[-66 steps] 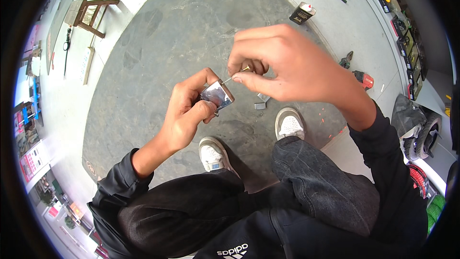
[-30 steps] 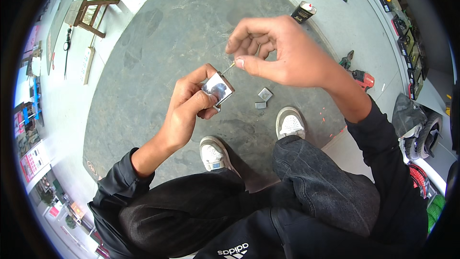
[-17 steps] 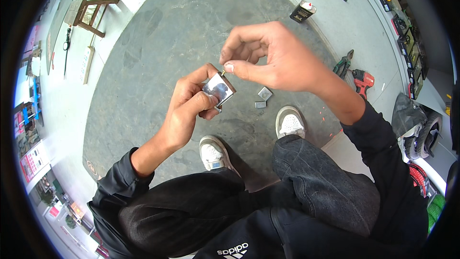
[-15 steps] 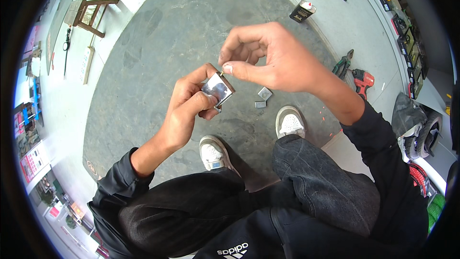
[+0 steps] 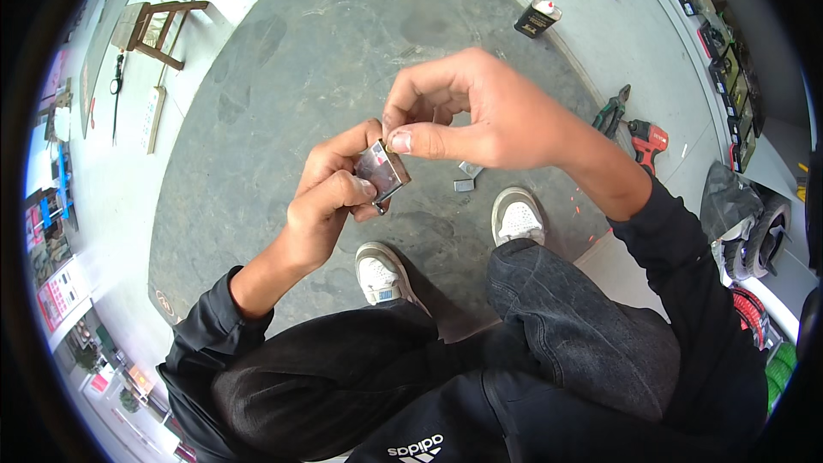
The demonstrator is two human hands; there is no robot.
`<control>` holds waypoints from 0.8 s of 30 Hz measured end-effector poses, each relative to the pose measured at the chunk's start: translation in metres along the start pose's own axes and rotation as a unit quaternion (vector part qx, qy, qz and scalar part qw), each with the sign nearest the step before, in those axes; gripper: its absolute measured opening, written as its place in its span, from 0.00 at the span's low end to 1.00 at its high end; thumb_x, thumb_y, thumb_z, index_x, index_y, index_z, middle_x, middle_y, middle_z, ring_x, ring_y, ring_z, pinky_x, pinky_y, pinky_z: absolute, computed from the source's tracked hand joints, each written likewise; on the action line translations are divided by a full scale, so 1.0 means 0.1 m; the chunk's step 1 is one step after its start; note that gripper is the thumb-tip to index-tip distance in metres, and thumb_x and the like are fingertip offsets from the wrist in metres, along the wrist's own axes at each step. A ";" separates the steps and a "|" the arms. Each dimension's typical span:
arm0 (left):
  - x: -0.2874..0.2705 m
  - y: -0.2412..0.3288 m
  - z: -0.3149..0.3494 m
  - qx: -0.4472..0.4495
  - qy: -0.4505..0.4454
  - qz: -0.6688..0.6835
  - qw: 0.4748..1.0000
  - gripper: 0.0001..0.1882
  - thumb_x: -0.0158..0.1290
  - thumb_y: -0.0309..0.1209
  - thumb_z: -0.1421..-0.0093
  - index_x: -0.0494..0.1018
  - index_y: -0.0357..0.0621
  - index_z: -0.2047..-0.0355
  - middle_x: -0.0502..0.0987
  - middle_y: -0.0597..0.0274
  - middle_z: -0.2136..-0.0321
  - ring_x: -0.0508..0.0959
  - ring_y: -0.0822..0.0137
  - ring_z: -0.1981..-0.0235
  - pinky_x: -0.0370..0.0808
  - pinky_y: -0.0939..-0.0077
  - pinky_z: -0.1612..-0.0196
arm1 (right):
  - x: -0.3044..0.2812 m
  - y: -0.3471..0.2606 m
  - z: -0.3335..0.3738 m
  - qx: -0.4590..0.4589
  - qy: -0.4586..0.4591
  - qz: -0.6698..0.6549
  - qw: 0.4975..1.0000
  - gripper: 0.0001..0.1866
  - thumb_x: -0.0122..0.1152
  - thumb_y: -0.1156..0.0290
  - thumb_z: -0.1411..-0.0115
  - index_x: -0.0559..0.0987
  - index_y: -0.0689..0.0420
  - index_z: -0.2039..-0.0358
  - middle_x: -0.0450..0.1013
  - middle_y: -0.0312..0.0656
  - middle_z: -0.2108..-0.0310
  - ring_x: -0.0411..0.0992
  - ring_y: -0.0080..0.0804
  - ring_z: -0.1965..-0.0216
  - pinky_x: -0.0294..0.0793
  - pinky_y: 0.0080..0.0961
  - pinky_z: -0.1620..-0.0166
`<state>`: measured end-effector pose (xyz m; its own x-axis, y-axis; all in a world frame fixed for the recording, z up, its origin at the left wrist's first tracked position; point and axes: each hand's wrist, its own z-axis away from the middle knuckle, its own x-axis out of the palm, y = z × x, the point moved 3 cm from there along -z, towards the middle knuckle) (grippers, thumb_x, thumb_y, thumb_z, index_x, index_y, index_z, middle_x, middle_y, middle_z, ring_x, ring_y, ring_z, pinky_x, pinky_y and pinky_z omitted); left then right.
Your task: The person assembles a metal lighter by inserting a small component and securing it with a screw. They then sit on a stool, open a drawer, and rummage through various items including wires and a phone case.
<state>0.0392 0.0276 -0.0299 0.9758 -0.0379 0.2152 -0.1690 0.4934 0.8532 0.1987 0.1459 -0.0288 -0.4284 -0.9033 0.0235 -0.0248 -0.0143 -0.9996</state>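
Note:
My left hand [image 5: 330, 176] grips a small shiny metal lighter insert [image 5: 378, 173] between thumb and fingers. The insert is tilted; one narrow side looks brownish, and a small part sticks out at its lower end. At the upper corner, my right hand [image 5: 459, 111] pinches with thumb and index finger. A tiny brass-coloured piece shows at those fingertips, largely hidden by them. The other right fingers are curled loosely. Beyond the insert, a lighter case [image 5: 464, 185] in silver metal lies on the floor near my right shoe, partly covered in view by my right hand.
A black fuel can [image 5: 537, 20] with a white-and-red top stands at the dark mat's [image 5: 283, 60] right edge. Green-handled pliers [image 5: 613, 111] and a red power tool [image 5: 649, 142] lie to the right. A wooden stool [image 5: 159, 33] is at the far left.
Both hands have shifted slightly left and down together. The insert has turned a little, and my right fingertips are closer against its corner, covering more of the brass-coloured piece.

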 end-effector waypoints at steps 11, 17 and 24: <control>-0.03 -0.03 -0.01 0.001 -0.010 0.016 1.000 0.33 0.48 0.36 0.56 0.71 0.31 0.50 0.71 0.62 0.78 0.63 0.76 0.83 0.62 0.78 0.75 | 0.00 -0.03 0.01 -0.005 0.016 0.059 0.998 0.09 0.65 0.69 0.36 0.82 0.64 0.65 0.79 0.41 0.73 0.77 0.26 0.70 0.77 0.27 0.64; -0.04 -0.04 -0.01 0.008 -0.010 0.005 1.000 0.32 0.48 0.36 0.56 0.72 0.31 0.51 0.71 0.62 0.77 0.63 0.76 0.82 0.63 0.79 0.75 | 0.02 -0.04 0.00 0.015 -0.031 0.057 0.998 0.07 0.60 0.71 0.35 0.79 0.61 0.61 0.77 0.34 0.70 0.72 0.20 0.70 0.72 0.23 0.64; -0.04 -0.05 -0.01 0.005 -0.019 -0.001 1.000 0.31 0.47 0.36 0.57 0.72 0.31 0.52 0.71 0.62 0.77 0.63 0.76 0.83 0.63 0.79 0.75 | 0.02 -0.02 -0.01 0.015 0.004 0.048 0.999 0.10 0.65 0.69 0.36 0.81 0.64 0.66 0.79 0.40 0.74 0.76 0.24 0.71 0.75 0.26 0.65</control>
<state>0.0360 0.0263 -0.0362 0.9704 -0.0718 0.2306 -0.1683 0.4839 0.8588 0.1973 0.1447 -0.0265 -0.4351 -0.8975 -0.0716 0.0432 0.0587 -0.9973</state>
